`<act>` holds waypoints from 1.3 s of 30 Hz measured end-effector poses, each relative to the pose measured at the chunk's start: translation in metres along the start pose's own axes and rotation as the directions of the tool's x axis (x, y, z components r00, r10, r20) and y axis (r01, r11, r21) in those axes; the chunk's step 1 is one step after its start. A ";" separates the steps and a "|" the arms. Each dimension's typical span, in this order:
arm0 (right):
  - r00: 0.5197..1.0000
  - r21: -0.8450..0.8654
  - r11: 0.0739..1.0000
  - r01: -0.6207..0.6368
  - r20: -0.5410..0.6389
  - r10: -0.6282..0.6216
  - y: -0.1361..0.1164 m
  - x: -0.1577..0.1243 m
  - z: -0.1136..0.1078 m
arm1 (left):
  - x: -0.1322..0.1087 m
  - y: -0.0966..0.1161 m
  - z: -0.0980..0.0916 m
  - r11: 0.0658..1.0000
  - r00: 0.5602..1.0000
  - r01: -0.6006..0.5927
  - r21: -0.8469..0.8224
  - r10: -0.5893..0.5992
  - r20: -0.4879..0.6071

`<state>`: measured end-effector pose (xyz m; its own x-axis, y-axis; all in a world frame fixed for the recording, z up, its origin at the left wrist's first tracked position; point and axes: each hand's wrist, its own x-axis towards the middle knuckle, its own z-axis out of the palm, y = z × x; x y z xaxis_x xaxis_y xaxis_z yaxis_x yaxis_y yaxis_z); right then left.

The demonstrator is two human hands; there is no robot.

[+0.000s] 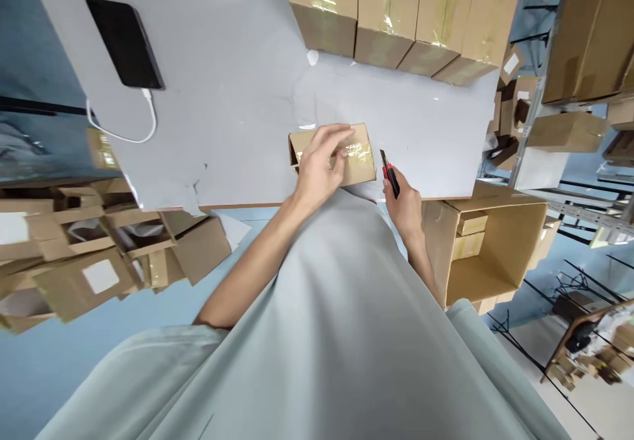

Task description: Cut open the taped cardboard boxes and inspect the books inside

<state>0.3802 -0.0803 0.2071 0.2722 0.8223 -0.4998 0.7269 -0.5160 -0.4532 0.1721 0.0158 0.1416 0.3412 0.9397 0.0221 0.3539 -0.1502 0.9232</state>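
Note:
A small taped cardboard box point(359, 162) lies at the near edge of the grey table point(238, 96). My left hand point(319, 166) rests on top of it, fingers spread flat over the tape. Just right of the box, my right hand point(403, 205) is closed round a red and black utility knife point(389, 172), whose tip points up and away, a little apart from the box's right side.
Several taped cardboard boxes point(401, 10) stand in a row at the table's far edge. A black phone point(125, 42) with a white cable point(123, 133) lies at the far left. An open carton point(490, 248) stands at the right, flattened boxes point(99, 255) pile at the left, shelving point(584, 96) further right.

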 end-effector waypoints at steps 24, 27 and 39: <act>0.999 0.008 1.000 0.002 0.054 -0.002 -0.017 0.011 -0.001 | 0.010 0.003 0.008 0.994 0.994 0.109 -0.021 -0.109 0.011; 0.999 0.004 1.000 -0.007 0.037 0.007 -0.021 0.007 0.000 | 0.009 0.000 0.007 0.995 0.996 0.091 -0.036 -0.091 0.027; 0.992 0.018 0.992 -0.127 0.011 0.127 -0.022 0.002 0.038 | 0.009 -0.012 0.007 1.000 0.999 0.011 -0.003 -0.010 0.037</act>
<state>0.3414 -0.0760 0.1881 0.3552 0.7475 -0.5613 0.6747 -0.6206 -0.3995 0.1774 0.0238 0.1278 0.3694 0.9293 -0.0018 0.3545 -0.1391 0.9247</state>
